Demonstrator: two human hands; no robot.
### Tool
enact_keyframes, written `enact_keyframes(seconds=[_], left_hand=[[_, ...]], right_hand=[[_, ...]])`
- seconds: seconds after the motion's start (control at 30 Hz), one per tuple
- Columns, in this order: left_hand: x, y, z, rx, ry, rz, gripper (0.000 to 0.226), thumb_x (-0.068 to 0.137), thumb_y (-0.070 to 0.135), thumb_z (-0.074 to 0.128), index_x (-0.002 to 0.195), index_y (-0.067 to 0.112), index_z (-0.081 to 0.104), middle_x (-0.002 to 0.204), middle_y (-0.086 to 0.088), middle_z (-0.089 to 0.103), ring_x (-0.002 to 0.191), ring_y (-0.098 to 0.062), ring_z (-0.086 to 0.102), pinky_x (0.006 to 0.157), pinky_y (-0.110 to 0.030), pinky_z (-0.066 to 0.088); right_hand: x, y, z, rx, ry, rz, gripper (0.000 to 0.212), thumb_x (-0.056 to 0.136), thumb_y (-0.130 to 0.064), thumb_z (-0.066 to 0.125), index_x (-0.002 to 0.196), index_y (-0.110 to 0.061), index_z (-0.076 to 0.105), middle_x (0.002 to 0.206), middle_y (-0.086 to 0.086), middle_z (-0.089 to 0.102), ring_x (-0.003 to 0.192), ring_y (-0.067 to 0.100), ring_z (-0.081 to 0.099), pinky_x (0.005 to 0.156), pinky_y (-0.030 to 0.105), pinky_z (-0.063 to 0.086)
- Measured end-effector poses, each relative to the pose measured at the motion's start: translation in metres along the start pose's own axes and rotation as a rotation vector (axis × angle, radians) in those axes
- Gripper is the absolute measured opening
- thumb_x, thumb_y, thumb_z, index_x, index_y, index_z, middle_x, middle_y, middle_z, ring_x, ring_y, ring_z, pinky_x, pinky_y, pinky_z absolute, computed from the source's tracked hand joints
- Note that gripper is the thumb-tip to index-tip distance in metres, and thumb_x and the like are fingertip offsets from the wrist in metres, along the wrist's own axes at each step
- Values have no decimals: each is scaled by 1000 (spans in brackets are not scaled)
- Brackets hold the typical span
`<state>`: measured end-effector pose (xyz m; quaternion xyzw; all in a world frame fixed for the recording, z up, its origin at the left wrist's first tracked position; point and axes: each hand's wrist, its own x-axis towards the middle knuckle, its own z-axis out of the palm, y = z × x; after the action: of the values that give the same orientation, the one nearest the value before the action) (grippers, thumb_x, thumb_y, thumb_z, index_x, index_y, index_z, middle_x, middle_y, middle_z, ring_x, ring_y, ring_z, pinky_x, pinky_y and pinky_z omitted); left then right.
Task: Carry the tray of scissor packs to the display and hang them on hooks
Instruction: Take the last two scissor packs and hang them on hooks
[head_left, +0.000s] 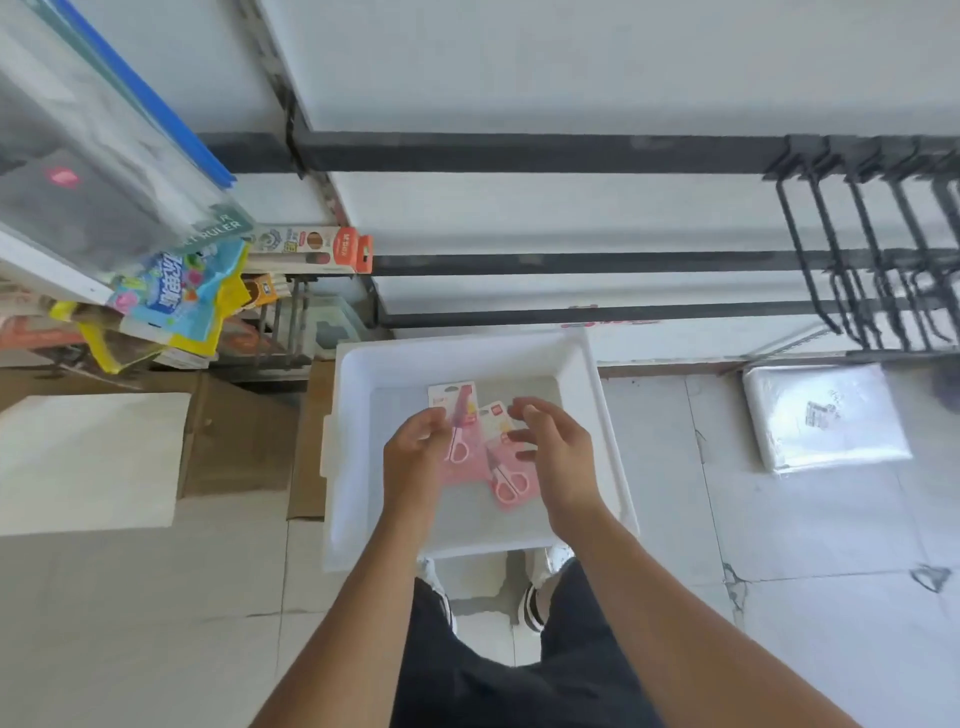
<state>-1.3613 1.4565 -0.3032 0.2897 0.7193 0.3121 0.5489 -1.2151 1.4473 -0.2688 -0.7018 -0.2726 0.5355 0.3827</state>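
Note:
A white plastic tray (358, 467) rests on the tiled floor in front of my feet. Two pink scissor packs lie in it: one pack (460, 415) at the left, a second pack (506, 475) lower and to the right. My left hand (415, 452) pinches the left pack at its left edge. My right hand (558, 457) hovers over the second pack with fingers spread, touching its upper right part. Black display hooks (852, 249) stick out from the white slat wall at the upper right, bare.
Hanging stationery packs and a ruler pack (171, 270) crowd the left display. Flattened cardboard (244, 431) and a white sheet (88, 462) lie on the floor at left. A wrapped white bundle (826, 415) lies at right.

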Motion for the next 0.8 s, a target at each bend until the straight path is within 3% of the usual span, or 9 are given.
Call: enact_keyframes(seconds=[0.13,0.27,0.33,0.43,0.7,0.77,0.8], left_hand=[[39,-27,12,252,68,1,34,95,41,55,121,20,61,124,-5,65,100,-23,64,69,-27,51],[72,-50,30,567,41,-79,70,82,68,56,134,21,50,128,-10,62,114,-37,59,87,-40,49],[77,-56,42,690,50,-92,77,79,64,62,140,22,41,131,-14,55,119,-38,53,94,-45,44],[74,-61,56,788,79,-55,76,79,39,69,144,21,33,129,-18,51,119,-37,49,97,-44,38],[87,-57,46,485,84,-212,92,75,4,70,151,26,24,131,-16,55,116,-37,58,96,-45,48],[86,-50,37,287,37,-239,76,74,-7,64,142,20,46,118,-7,65,106,-31,64,85,-37,53],[82,-46,32,205,20,-227,56,73,-8,62,123,16,64,103,-4,70,94,-28,66,73,-31,53]], right_hand=[[15,28,9,-55,31,49,30,88,-35,53,106,-28,77,100,-11,78,94,20,73,82,39,58],[27,47,13,-65,44,72,30,89,-31,53,105,-21,77,96,-6,78,87,17,72,75,32,55],[32,52,14,-74,43,81,31,89,-32,53,104,-21,77,95,-4,78,87,18,73,75,32,57],[40,57,13,-80,52,91,29,90,-30,54,105,-20,76,98,-1,77,88,19,72,76,32,55],[48,50,16,-117,94,93,22,95,-15,55,106,-20,74,92,-5,75,86,13,69,71,27,52],[51,51,19,-187,108,130,24,96,-15,54,114,-19,69,96,-8,72,85,10,69,68,26,54],[52,52,21,-252,101,144,26,96,-15,54,119,-19,65,97,-12,68,83,8,66,68,24,53]])
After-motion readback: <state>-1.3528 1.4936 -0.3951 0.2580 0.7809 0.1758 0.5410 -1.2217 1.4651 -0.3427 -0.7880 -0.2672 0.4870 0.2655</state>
